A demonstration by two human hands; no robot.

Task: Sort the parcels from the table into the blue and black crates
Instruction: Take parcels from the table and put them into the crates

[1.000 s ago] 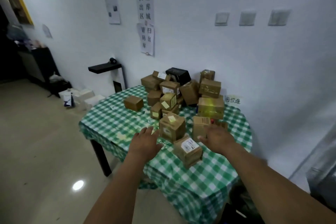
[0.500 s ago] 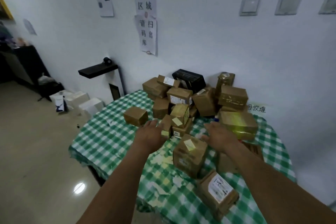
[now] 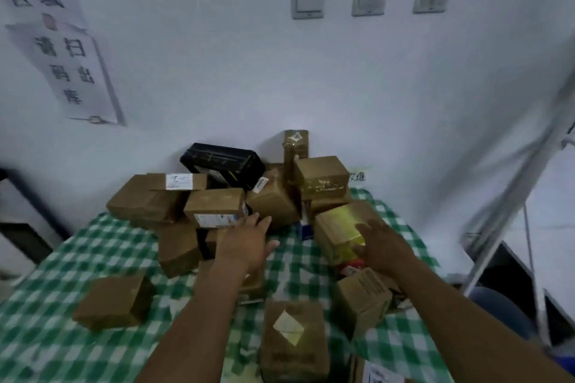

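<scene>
both hands are stretched out over the counter (image 3: 62,351) toward the heap of parcels (image 3: 270,202) stacked against the wall. neither holds anything. the left hand (image 3: 245,247) is spread flat, palm down, fingers (image 3: 255,221) straight and wide. the right hand (image 3: 384,250) is also loose and spread, its fingers (image 3: 365,230) over the near top edge of the yellow box (image 3: 339,221). whether they touch it cannot be told through the blur.

the move likely turns on that yellow box. it lies directly ahead of the right fingers and partly under them, tilted, one corner toward the person and its long axis running roughly left to right. the right hand is clearly the nearer. the left hand is apart from it across a strip of bare cloth, and its fingertips point at the labelled box (image 3: 214,205), which sits just ahead and a little to the left, long side facing the person.

the yellow box is brown card wrapped on top in glossy yellow tape, and probably slick to grip. the labelled box is plain card with a white printed sticker on its front. behind them a black parcel (image 3: 222,163) leans on the wall. more brown boxes lie loose nearer the person.

no crate shows plainly, and sorting looks barely begun.
</scene>
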